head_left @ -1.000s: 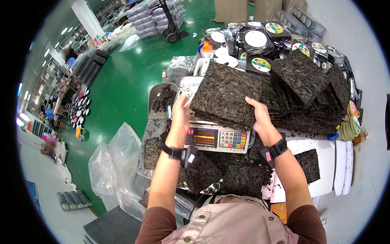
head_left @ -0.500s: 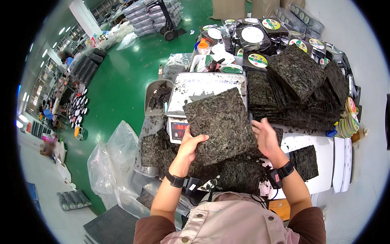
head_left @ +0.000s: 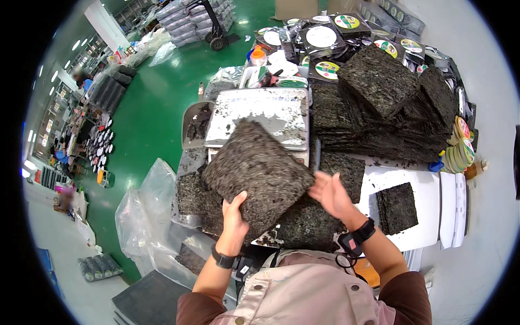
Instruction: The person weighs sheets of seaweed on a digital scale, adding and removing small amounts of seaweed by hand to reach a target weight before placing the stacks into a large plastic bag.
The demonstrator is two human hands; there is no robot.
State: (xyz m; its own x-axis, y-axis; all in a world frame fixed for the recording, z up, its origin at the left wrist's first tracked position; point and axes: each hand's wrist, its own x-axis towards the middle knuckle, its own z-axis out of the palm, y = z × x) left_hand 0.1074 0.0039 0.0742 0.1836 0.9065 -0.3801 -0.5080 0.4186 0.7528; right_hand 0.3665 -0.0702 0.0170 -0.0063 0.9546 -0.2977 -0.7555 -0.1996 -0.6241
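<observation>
My left hand (head_left: 234, 223) grips the near left edge of a square of dark dried seaweed sheets (head_left: 257, 176), thumb on top and fingers hidden beneath. The seaweed is tilted, slightly blurred, and covers the front of a white weighing scale (head_left: 295, 116). Beside its right corner is my right hand (head_left: 333, 197), fingers stretched out and holding nothing; whether the fingertips touch the edge I cannot tell. More seaweed sheets (head_left: 346, 170) lie under and around both hands. A smaller seaweed stack (head_left: 398, 208) rests on the white table right of my right hand.
Tall seaweed piles (head_left: 379, 81) stand at the back right, with packaged seaweed (head_left: 319, 38) behind. A grey scoop (head_left: 190, 141) with scraps sits left of the scale. Round labels (head_left: 459, 157) and a brown bottle (head_left: 476, 169) are at the right. Clear plastic (head_left: 143, 203) hangs at the left.
The seaweed square has turned and come down to the left with my left hand, uncovering more of the scale plate. My right hand has shifted left and slightly down.
</observation>
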